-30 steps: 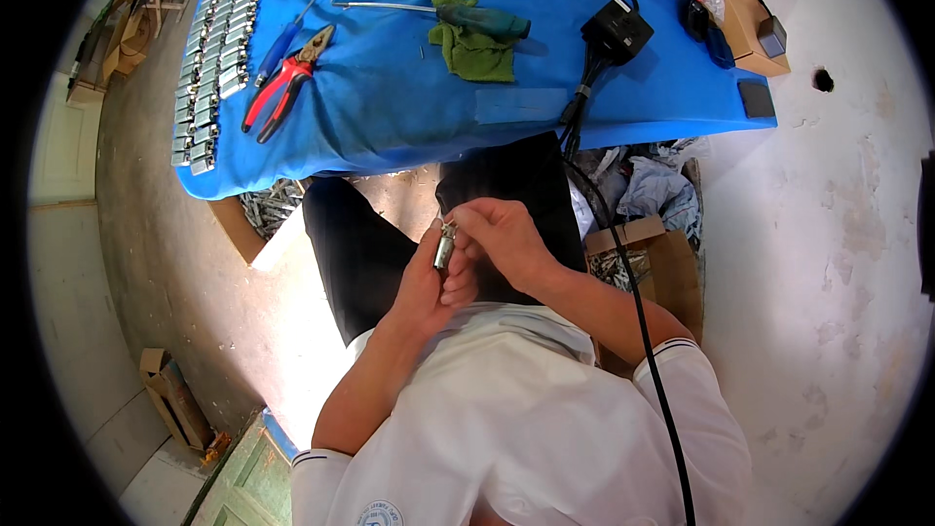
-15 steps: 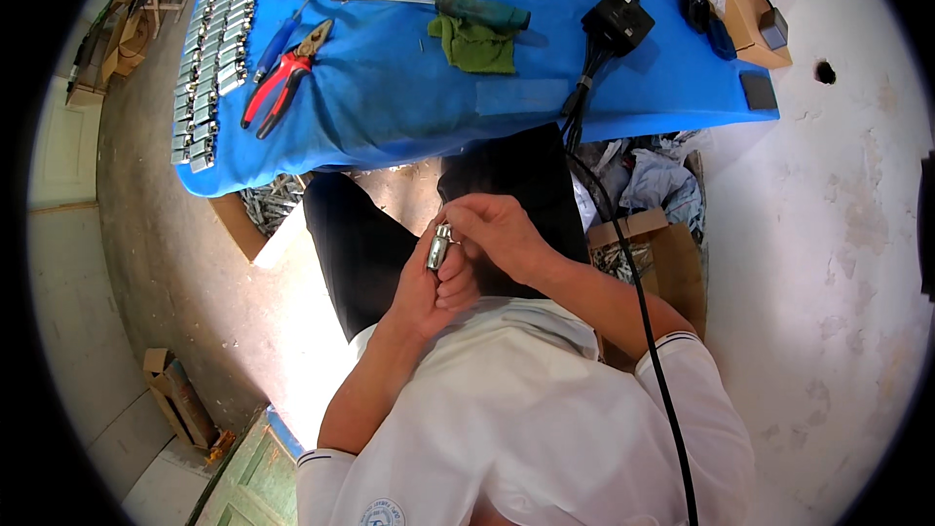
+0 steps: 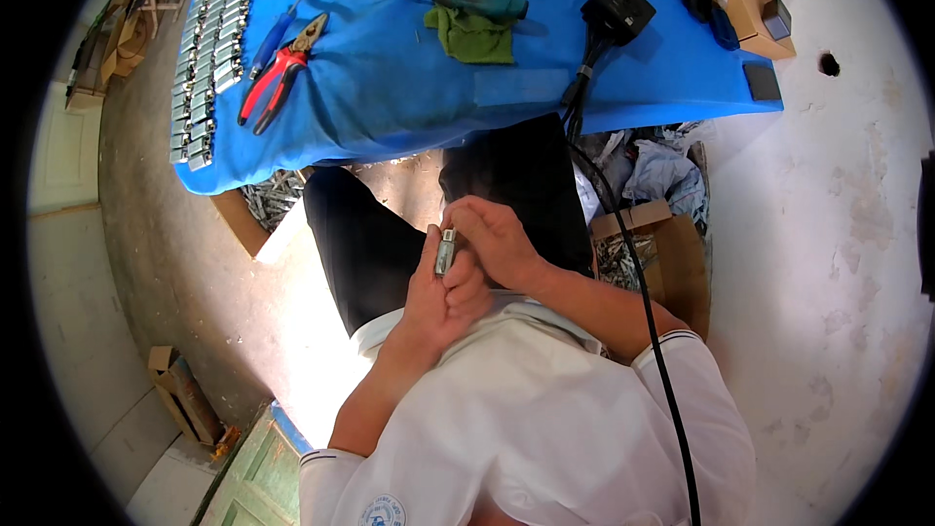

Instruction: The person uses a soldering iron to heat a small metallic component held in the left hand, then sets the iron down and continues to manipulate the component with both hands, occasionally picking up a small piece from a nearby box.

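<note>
Over my lap, my left hand (image 3: 435, 298) is closed round a small silvery metal part (image 3: 445, 251), which lies between the thumb and curled fingers. My right hand (image 3: 497, 242) bends over its far end, thumb and fingertips pinched together there. Whether a second small piece sits between those fingertips is hidden. At the left of the blue-covered table (image 3: 380, 88), several similar metal parts (image 3: 203, 68) lie in slanting rows. Beside them are red-and-black pliers (image 3: 282, 76) and a thin screwdriver with a blue handle (image 3: 273, 44).
A long-shafted screwdriver (image 3: 487, 4) rests on a green cloth (image 3: 472, 37). A black box with cables (image 3: 618, 12) stands right of it; one cable (image 3: 633, 273) runs down past my right arm. Under the table are cartons (image 3: 682, 268) of metal pieces. A wall (image 3: 808, 263) rises at right.
The metal part has turned in my left hand and shows a narrower side. Both hands have shifted slightly right, still together. The things on the table appear slightly higher in view.
</note>
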The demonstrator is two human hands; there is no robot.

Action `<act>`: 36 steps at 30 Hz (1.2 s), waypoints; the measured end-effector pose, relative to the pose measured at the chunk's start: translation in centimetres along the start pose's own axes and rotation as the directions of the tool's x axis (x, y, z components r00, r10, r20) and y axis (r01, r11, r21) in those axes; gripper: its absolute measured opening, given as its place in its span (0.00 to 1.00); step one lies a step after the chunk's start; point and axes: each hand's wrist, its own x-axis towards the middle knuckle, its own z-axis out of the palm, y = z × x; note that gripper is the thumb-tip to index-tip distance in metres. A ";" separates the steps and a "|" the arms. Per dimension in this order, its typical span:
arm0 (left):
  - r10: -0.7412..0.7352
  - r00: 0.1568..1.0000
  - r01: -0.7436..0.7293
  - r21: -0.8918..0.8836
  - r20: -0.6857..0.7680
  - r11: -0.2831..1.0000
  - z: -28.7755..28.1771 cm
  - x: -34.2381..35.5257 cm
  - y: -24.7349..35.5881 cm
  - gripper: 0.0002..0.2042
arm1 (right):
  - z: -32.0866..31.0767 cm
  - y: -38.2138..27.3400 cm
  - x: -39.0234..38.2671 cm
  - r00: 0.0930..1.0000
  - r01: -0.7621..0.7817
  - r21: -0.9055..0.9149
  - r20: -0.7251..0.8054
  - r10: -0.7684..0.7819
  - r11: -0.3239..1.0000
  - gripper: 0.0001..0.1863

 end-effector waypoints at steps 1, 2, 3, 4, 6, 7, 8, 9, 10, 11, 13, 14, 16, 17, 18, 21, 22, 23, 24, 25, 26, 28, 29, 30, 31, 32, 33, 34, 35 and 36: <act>0.007 1.000 -0.007 0.009 -0.022 1.000 0.2 -0.1 -0.1 0.30 | 0.0 -0.2 -0.2 0.999 -0.034 0.018 0.008 0.034 0.999 0.12; 0.014 0.999 -0.013 0.018 -0.045 1.000 0.7 -0.2 -0.1 0.29 | 0.1 -0.4 -0.4 0.998 -0.068 0.036 0.017 0.067 0.997 0.11; 0.021 0.998 -0.019 0.028 -0.067 0.999 0.9 -0.3 -0.1 0.29 | 0.2 -0.4 -0.5 0.997 -0.071 0.074 0.012 0.070 0.995 0.11; 0.023 0.997 -0.023 0.001 -0.068 1.000 0.8 -0.2 0.0 0.29 | 0.3 -0.6 -0.5 0.997 -0.072 0.112 0.006 0.072 0.991 0.11; 0.028 0.997 -0.032 -0.053 -0.069 0.998 0.4 0.0 0.5 0.29 | 0.4 -0.6 -0.5 0.998 -0.059 0.133 0.005 0.059 0.989 0.12; 0.028 0.998 -0.030 -0.028 -0.061 0.999 0.3 0.1 0.5 0.30 | 0.5 -0.5 -0.4 0.999 -0.047 0.116 0.013 0.046 0.992 0.12; 0.028 0.998 -0.028 -0.003 -0.052 1.000 0.2 0.1 0.6 0.30 | 0.6 -0.5 -0.4 0.999 -0.035 0.099 0.020 0.033 0.994 0.12; 0.028 0.999 -0.027 0.022 -0.044 0.999 0.1 0.2 0.6 0.30 | 0.4 -0.5 -0.4 0.998 -0.040 0.087 0.043 0.036 0.995 0.12; 0.020 0.999 -0.019 0.028 -0.046 0.999 0.0 0.2 0.5 0.30 | 0.0 -0.5 -0.3 0.997 -0.044 0.076 0.067 0.039 0.996 0.12; 0.013 0.999 -0.011 0.034 -0.048 0.999 0.0 0.2 0.4 0.30 | -0.2 -0.5 -0.2 0.995 -0.048 0.064 0.091 0.042 0.997 0.12; 0.010 0.998 -0.007 0.042 -0.060 0.999 0.1 0.1 0.2 0.30 | -0.4 -0.2 -0.2 0.993 -0.056 0.068 0.105 0.049 0.996 0.12; 0.014 0.997 -0.011 0.044 -0.070 0.999 0.3 0.1 0.1 0.30 | -0.4 -0.1 -0.2 0.992 -0.062 0.070 0.110 0.054 0.996 0.12; 0.034 0.995 -0.028 0.057 -0.093 0.998 0.6 -0.1 -0.2 0.30 | 0.0 0.0 -0.6 0.988 -0.119 0.203 0.116 0.097 0.972 0.14; 0.048 0.993 -0.041 0.069 -0.107 0.997 0.7 -0.3 -0.3 0.30 | 0.2 0.0 -0.8 0.986 -0.147 0.268 0.122 0.117 0.952 0.15; 0.062 0.991 -0.053 0.081 -0.120 0.995 0.8 -0.4 -0.4 0.30 | 0.2 0.1 -0.8 0.984 -0.161 0.263 0.122 0.132 0.951 0.15; 0.032 0.988 -0.023 0.062 -0.152 0.998 1.2 -0.7 -0.5 0.30 | 0.1 0.2 -0.9 0.975 -0.206 0.283 0.143 0.171 0.937 0.15; 0.040 0.987 -0.030 0.068 -0.157 0.997 1.4 -0.7 -0.5 0.30 | 0.0 0.1 -0.8 0.971 -0.222 0.313 0.160 0.179 0.923 0.15; 0.048 0.986 -0.036 0.075 -0.161 0.997 1.5 -0.8 -0.6 0.30 | 0.0 0.1 -0.8 0.967 -0.237 0.343 0.177 0.185 0.909 0.15; 0.055 0.985 -0.042 0.081 -0.166 0.996 1.6 -0.8 -0.7 0.30 | 0.0 0.2 -0.8 0.964 -0.249 0.370 0.186 0.191 0.895 0.15; 0.056 0.985 -0.042 0.085 -0.161 0.995 1.6 -0.8 -0.7 0.30 | 0.0 0.2 -0.8 0.962 -0.258 0.395 0.193 0.194 0.882 0.15; 0.056 0.986 -0.042 0.090 -0.155 0.995 1.5 -0.9 -0.8 0.30 | 0.0 0.3 -0.9 0.960 -0.266 0.420 0.199 0.198 0.868 0.15; 0.048 0.988 -0.035 0.088 -0.146 0.995 1.3 -0.8 -0.7 0.30 | -0.2 -0.2 -1.1 0.959 -0.271 0.405 0.193 0.208 0.873 0.14; 0.039 0.989 -0.027 0.082 -0.143 0.996 0.9 -0.8 -0.4 0.30 | -0.3 -0.4 -1.2 0.958 -0.273 0.396 0.191 0.213 0.877 0.13; 0.030 0.990 -0.019 0.076 -0.139 0.997 0.5 -0.6 -0.3 0.30 | -0.3 -0.4 -1.3 0.976 -0.203 0.319 0.145 0.164 0.926 0.13; 0.035 0.990 -0.023 0.089 -0.138 0.996 0.3 -0.6 -0.2 0.31 | -0.3 -0.3 -1.4 0.988 -0.135 0.236 0.105 0.113 0.962 0.13; 0.041 0.990 -0.027 0.102 -0.138 0.994 0.2 -0.5 -0.2 0.31 | -0.3 -0.3 -1.5 0.996 -0.067 0.149 0.070 0.057 0.987 0.13; 0.046 0.989 -0.030 0.116 -0.137 0.993 0.1 -0.3 -0.1 0.31 | -0.3 -0.3 -1.6 0.998 -0.047 0.129 0.044 0.042 0.991 0.13; 0.053 0.986 -0.029 0.152 -0.157 0.988 0.2 -0.2 0.0 0.31 | -0.4 -0.3 -1.6 0.999 -0.029 0.107 0.017 0.027 0.994 0.13; 0.061 0.982 -0.027 0.189 -0.177 0.982 0.5 -0.1 0.0 0.31 | -0.4 -0.3 -1.7 1.000 -0.011 0.086 -0.010 0.012 0.996 0.13; 0.070 0.978 -0.024 0.226 -0.197 0.974 0.6 -0.1 0.1 0.31 | -0.5 -0.3 -1.7 0.999 -0.047 0.136 -0.011 0.049 0.990 0.13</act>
